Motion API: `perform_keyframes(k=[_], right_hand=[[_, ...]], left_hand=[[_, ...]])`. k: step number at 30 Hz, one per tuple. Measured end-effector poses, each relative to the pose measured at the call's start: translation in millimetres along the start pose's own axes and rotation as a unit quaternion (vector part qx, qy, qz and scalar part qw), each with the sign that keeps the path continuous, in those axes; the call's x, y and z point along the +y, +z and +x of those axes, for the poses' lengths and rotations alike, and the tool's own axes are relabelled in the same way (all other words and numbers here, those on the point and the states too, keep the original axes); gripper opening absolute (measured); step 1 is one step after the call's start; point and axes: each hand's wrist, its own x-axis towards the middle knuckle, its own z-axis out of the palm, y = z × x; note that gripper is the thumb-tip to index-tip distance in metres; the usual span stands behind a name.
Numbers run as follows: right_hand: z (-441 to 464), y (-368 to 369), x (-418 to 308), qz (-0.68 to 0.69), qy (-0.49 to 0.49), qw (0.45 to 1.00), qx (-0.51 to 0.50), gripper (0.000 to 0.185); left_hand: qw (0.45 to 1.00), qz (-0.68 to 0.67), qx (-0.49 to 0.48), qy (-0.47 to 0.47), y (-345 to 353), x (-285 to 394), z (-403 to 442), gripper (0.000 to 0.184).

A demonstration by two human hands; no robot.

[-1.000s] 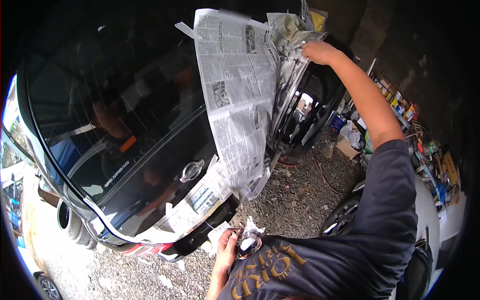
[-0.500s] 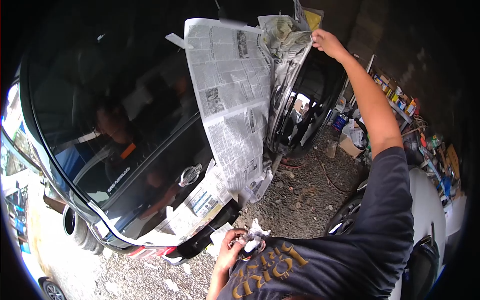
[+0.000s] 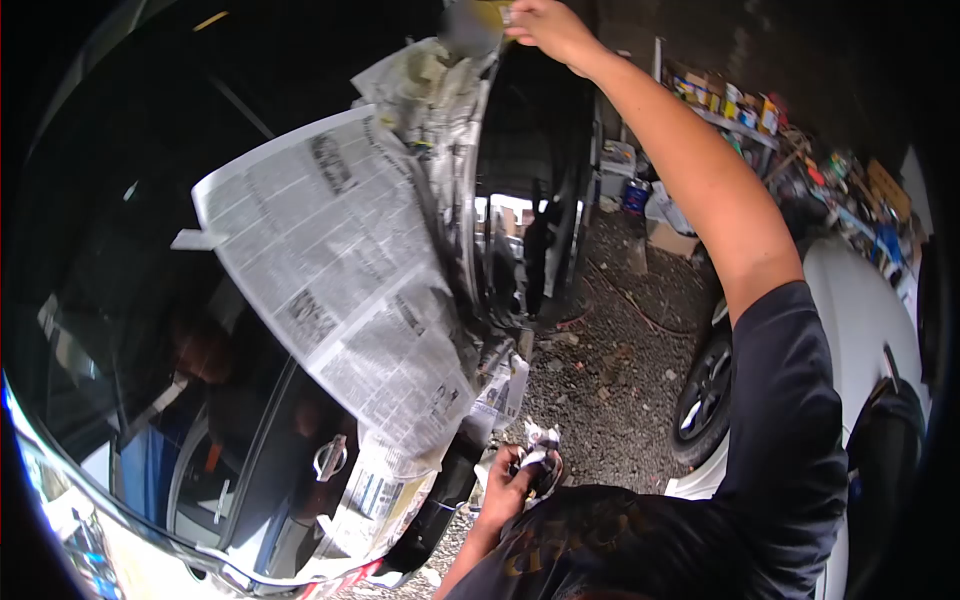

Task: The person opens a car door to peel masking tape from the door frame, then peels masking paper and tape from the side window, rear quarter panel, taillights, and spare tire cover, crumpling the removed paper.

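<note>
Near my body, my left hand (image 3: 508, 486) is closed around a crumpled wad (image 3: 541, 450) of white and dark paper or tape. My right arm reaches far forward; the right hand (image 3: 545, 30) pinches at the edge of a yellow sheet (image 3: 488, 14) beyond the newspaper. Large newspaper sheets (image 3: 335, 240) cover part of a glossy black car (image 3: 170, 330). More crumpled newspaper (image 3: 425, 90) runs along the edge by the black curved panel (image 3: 515, 180). A loose strip of tape (image 3: 192, 240) sticks out from the paper's left corner.
A light-coloured car (image 3: 865, 320) with a dark wheel (image 3: 703, 400) stands at my right. Boxes and cans (image 3: 735, 105) crowd a shelf at the back right. Gravel (image 3: 610, 420) covers the ground between the cars. A round door handle (image 3: 330, 457) shows beside the newspaper.
My right hand has moved along the newspaper's edge from the crumpled part to the yellow sheet. My view has turned, shifting the car and paper left. The left hand still holds the wad.
</note>
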Motion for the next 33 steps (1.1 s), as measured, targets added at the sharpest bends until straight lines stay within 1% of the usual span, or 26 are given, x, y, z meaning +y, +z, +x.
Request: perform_keyframes(k=[1,2,3,4,5,6,7,9,11,12,13,15,16,18,19,20,21,22,25,26,29,31,33], right_hand=[[-3.2,-0.5,-0.6,-0.016,0.005,1.000,-0.014,0.010],[-9.0,-0.3,-2.0,-0.043,-0.008,0.999,-0.018,0.011],[-13.9,-0.1,-5.6,-0.070,-0.026,0.997,-0.025,0.012],[-15.4,-1.8,-2.6,-0.082,-0.035,0.995,-0.036,0.022],[-17.8,-1.5,-1.5,-0.094,-0.047,0.993,-0.049,0.042],[-31.8,3.9,-30.1,-0.209,0.045,0.973,-0.082,0.059],[-25.2,1.8,-5.4,-0.289,-0.094,0.951,-0.061,0.066],[-23.8,5.4,5.6,-0.256,-0.115,0.950,-0.137,0.072],[-21.7,6.6,-1.7,-0.391,-0.146,0.896,-0.152,0.076],[-17.7,11.0,6.7,-0.345,-0.124,0.912,-0.182,0.077],[-2.3,14.0,11.4,-0.304,-0.111,0.922,-0.212,0.079],[17.4,19.3,26.3,-0.341,-0.114,0.883,-0.301,0.081],[15.9,23.0,31.4,-0.359,-0.090,0.865,-0.338,0.083],[35.9,21.6,23.9,-0.417,-0.075,0.814,-0.398,0.086],[43.2,18.4,34.6,-0.434,-0.094,0.799,-0.404,0.086],[48.6,15.8,40.0,-0.423,-0.097,0.798,-0.419,0.086],[54.7,12.4,45.4,-0.411,-0.098,0.797,-0.432,0.086],[57.8,10.3,46.2,-0.389,-0.104,0.807,-0.432,0.083],[60.7,3.6,47.9,-0.378,-0.111,0.796,-0.460,0.079],[61.2,4.7,51.2,-0.389,-0.112,0.795,-0.452,0.076],[62.3,3.5,54.0,-0.420,-0.233,0.761,-0.436,0.076],[66.9,-1.6,67.7,-0.388,-0.304,0.755,-0.432,0.071],[73.3,-5.4,80.1,-0.339,-0.363,0.754,-0.429,0.067]], left_hand=[[0.999,0.008,-0.010,0.029,0.2,3.0,11.2,0.023],[0.999,-0.023,-0.026,-0.009,4.9,18.1,20.4,0.034],[0.996,-0.052,-0.034,-0.067,7.8,37.2,27.8,0.045],[0.998,-0.038,-0.049,-0.034,4.8,30.7,40.2,0.049],[0.998,-0.025,-0.063,0.002,3.3,23.9,53.8,0.052],[0.995,-0.036,-0.089,-0.007,6.9,33.5,63.1,0.051],[0.992,-0.047,-0.112,-0.013,11.4,47.2,69.4,0.050],[0.989,-0.063,-0.131,-0.016,21.8,58.5,86.2,0.048],[0.984,-0.078,-0.152,-0.041,30.5,59.8,104.1,0.049],[0.983,-0.078,-0.160,-0.045,33.4,61.2,114.0,0.049],[0.987,-0.014,-0.162,0.009,37.1,68.3,126.4,0.048],[0.988,-0.069,-0.136,0.009,44.6,81.3,138.2,0.047],[0.990,-0.056,-0.123,-0.040,45.8,99.2,141.6,0.047],[0.991,-0.052,-0.117,0.024,40.1,107.3,154.1,0.047],[0.991,-0.051,-0.113,0.053,37.5,108.7,159.6,0.047],[0.987,-0.070,-0.119,0.088,36.2,112.5,168.2,0.046],[0.983,-0.092,-0.129,0.088,34.2,114.6,176.3,0.048],[0.986,-0.066,-0.120,0.095,35.5,123.2,181.9,0.049],[0.991,-0.028,-0.081,0.100,42.8,145.6,187.3,0.049],[0.993,-0.023,-0.067,0.099,44.8,147.3,187.0,0.049],[0.988,-0.044,-0.058,0.136,40.9,137.5,186.5,0.050],[0.989,-0.085,-0.005,0.117,44.6,133.0,186.3,0.047],[0.987,-0.049,0.035,0.151,49.6,128.5,186.8,0.046]])
